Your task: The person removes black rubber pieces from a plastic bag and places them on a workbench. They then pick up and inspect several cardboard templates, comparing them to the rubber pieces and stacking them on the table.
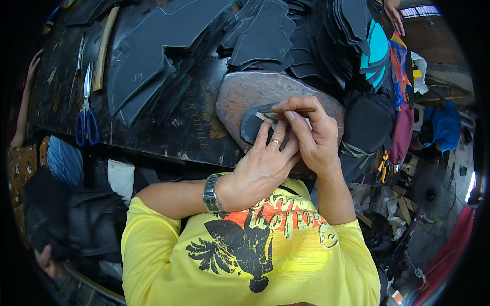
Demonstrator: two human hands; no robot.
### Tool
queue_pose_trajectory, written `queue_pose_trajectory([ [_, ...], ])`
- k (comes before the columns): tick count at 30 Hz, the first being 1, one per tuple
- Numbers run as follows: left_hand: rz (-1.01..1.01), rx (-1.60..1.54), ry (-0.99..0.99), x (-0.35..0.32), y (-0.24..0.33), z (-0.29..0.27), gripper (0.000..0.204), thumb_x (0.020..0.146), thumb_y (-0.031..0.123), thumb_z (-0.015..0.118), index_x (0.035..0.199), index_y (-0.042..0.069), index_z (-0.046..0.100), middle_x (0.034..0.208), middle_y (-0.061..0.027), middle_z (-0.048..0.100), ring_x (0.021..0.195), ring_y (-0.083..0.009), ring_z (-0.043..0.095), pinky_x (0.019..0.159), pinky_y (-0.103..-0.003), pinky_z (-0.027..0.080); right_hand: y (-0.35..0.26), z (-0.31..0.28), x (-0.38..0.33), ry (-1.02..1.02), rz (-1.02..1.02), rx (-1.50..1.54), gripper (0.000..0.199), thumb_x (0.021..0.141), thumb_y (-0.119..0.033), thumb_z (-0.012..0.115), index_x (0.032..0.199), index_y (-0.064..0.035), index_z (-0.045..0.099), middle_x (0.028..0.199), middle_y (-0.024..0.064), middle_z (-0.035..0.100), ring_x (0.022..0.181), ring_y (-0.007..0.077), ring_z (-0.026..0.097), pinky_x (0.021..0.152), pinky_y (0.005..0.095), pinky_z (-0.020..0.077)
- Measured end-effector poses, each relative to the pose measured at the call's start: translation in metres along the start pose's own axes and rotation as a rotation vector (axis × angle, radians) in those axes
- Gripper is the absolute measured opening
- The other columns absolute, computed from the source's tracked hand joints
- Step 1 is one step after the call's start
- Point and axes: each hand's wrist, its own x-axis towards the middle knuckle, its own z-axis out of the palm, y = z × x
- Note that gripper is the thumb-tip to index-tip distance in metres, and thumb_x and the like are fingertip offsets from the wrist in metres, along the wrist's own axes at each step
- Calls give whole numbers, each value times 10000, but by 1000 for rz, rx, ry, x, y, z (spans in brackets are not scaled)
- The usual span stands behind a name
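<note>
My right hand (319,135) is closed in a pinch around a thin brown stick-like tool (305,109), held nearly level above a dark grey rounded slab (248,125). Beside it my left hand (268,163), with a ring and a metal watch, reaches its fingers forward onto the slab. Its index fingertip touches a small pale piece (264,118); I cannot make out what that piece is. Under the slab lies a wide brownish board (232,99) with angled edges. Part of the slab is hidden by my fingers.
Scissors (87,109) with blue handles and a wooden strip (105,48) lie at the left of the dark table (153,145). Black cut sheets (148,46) spread across the back, near stacked black pieces (339,35) and turquoise ones (375,53). Other people's hands show at the edges.
</note>
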Motion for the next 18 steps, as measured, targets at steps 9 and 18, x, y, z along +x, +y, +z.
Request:
queue_pose_trajectory([
  [9, -27, -24, 2, 2, -1, -3, 666, 819, 424, 724, 1323, 14, 576, 1386, -215, 456, 1345, -425, 385, 1129, -553, 289, -1, -20, -6, 39, -108, -215, 138, 877, 59, 599, 1000, 1, 623, 903, 143, 667, 765, 293, 664, 689, 337, 518],
  [18, -57, -45, -16, 5, -1, -7, 720, 802, 418, 744, 1333, -24, 545, 1331, -172, 468, 1305, -374, 385, 1104, -504, 313, 4, -24, -11, 84, 79, -132, 123, 991, 24, 502, 1075, 34, 592, 1020, 98, 680, 885, 120, 640, 824, 255, 518],
])
